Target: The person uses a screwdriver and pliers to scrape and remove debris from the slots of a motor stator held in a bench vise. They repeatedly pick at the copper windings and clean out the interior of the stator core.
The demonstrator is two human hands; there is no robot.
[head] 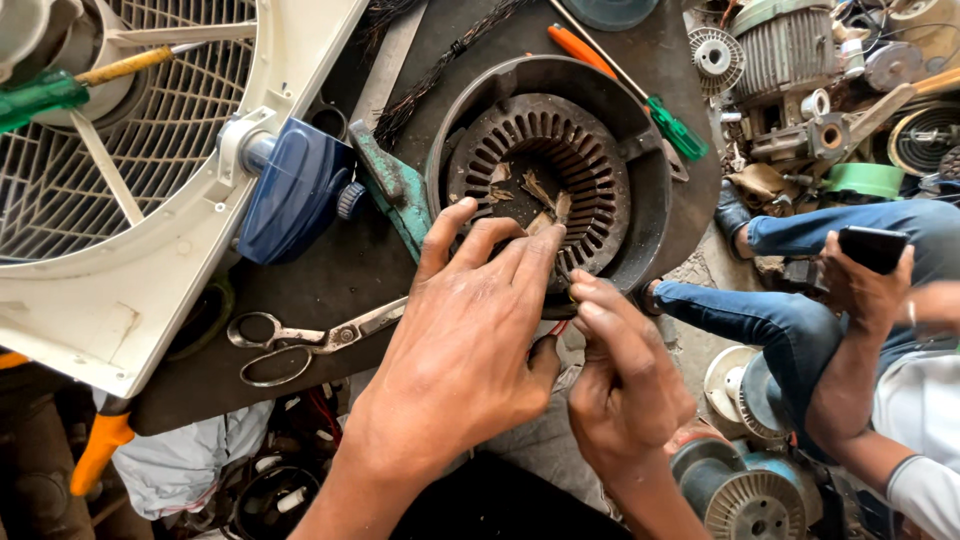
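Stator core (540, 165) lies flat on the dark bench (330, 270), steadied by the left hand (465, 340) spread across its slots while the right hand (620, 375) pinches something small at its near rim.

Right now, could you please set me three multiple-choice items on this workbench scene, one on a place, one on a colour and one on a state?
1. Where do the scissors lie?
A. inside the stator
B. on the dark board, left of the left hand
C. on the fan grille

2. What colour is the handle of the screwdriver right of the stator?
A. green
B. red
C. white

3. What is the left hand doing?
A. holding the scissors
B. resting flat on the floor
C. resting its fingers on the stator's slotted core

Answers: 1 B, they lie on the board beside that hand; 2 A, the grip is green; 3 C, the fingertips lie on the slots while the right hand pinches at the rim.
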